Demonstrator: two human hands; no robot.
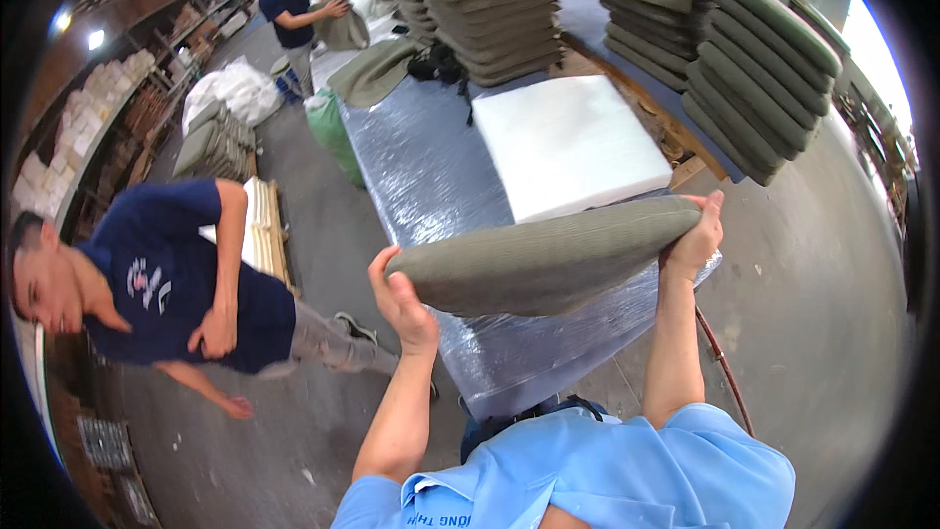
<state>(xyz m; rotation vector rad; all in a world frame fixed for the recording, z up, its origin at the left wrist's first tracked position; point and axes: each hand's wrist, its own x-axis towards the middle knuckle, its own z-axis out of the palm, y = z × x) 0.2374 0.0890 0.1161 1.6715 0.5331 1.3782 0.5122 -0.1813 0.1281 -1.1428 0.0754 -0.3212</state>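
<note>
A grey-green fabric-covered cushion point(548, 260) is held up between my two hands above the near part of the table. My left hand point(403, 309) grips its left end, with the thumb on the near side. At the opposite end, my right hand point(697, 235) is closed round the corner. The cushion's long edge faces me, and its underside is hidden. Just beyond it, a thick white foam slab point(573, 142) lies on the table point(416, 162), which is wrapped in shiny plastic film.
Tall stacks of matching cushions point(490, 10) stand at the far side, with more cushions point(759, 69) at the right. A person in a dark shirt point(196, 274) is close on my left. Another person point(294, 15) handles a cover farther back. A hose point(723, 367) runs along the floor.
</note>
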